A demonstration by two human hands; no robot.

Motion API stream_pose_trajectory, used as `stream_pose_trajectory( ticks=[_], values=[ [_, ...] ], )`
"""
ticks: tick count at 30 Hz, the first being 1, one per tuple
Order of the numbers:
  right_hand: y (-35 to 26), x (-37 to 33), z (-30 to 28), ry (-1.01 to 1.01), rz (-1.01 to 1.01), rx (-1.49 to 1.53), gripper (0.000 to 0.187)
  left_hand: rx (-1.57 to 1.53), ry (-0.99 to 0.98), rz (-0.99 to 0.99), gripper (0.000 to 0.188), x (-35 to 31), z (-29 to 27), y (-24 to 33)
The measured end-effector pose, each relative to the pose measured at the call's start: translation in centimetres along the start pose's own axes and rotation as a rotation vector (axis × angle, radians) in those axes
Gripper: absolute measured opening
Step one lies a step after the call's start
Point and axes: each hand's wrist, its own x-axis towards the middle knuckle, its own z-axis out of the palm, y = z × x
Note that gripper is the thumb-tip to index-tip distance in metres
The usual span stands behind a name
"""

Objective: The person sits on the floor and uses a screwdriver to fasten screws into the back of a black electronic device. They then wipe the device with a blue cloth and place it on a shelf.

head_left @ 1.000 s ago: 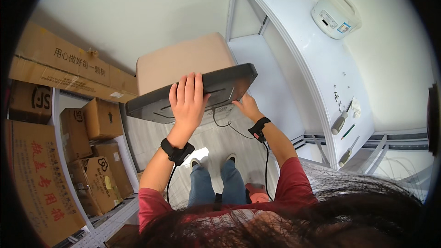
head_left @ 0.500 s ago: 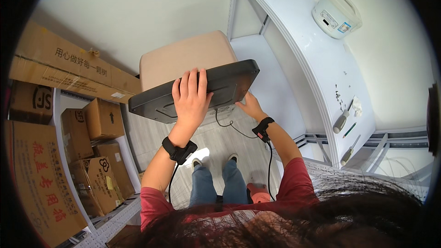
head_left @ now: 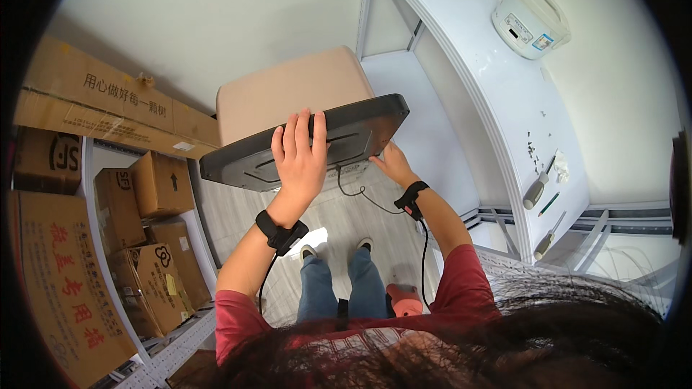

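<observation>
A wide black flat panel, with grooves and recesses in its face, is tilted in front of me. Close behind it stands a beige, round-cornered box-like body; whether the two are joined I cannot tell. My left hand lies against the panel's face, fingers reaching its upper edge and thumb on the face. At the lower right corner my right hand grips the panel, its fingers partly hidden by it. A thin dark cord hangs from below the panel and runs toward my right wrist, where I lose its end.
Cardboard boxes fill a shelf at left, with a long carton above. On the white shelf at right are a rice cooker, screwdrivers, a green pencil and small dark bits. A red object sits by my feet.
Very little differs. My left forearm has shifted slightly to the left, and the panel keeps nearly the same tilt. Both hands stay at the same spots on it.
</observation>
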Motion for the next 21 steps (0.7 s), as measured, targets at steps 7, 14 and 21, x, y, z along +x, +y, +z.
stream_pose_trajectory(
  ticks=[7, 14, 21],
  values=[
    [-2.8, -0.1, -0.5, 0.184, -0.019, 0.108, 0.053, -0.063, -0.060, -0.049, 0.058, 0.3, -0.7, 0.1],
    [-3.0, 0.2, -0.4, 0.166, 0.029, 0.157, 0.069, 0.261, -0.060, 0.246, 0.072, -8.9, 7.9, -1.2],
    [-3.4, 0.5, -0.4, 0.194, 0.033, 0.147, 0.062, 0.336, -0.099, 0.227, 0.080, -9.8, 10.6, -1.0]
  ],
)
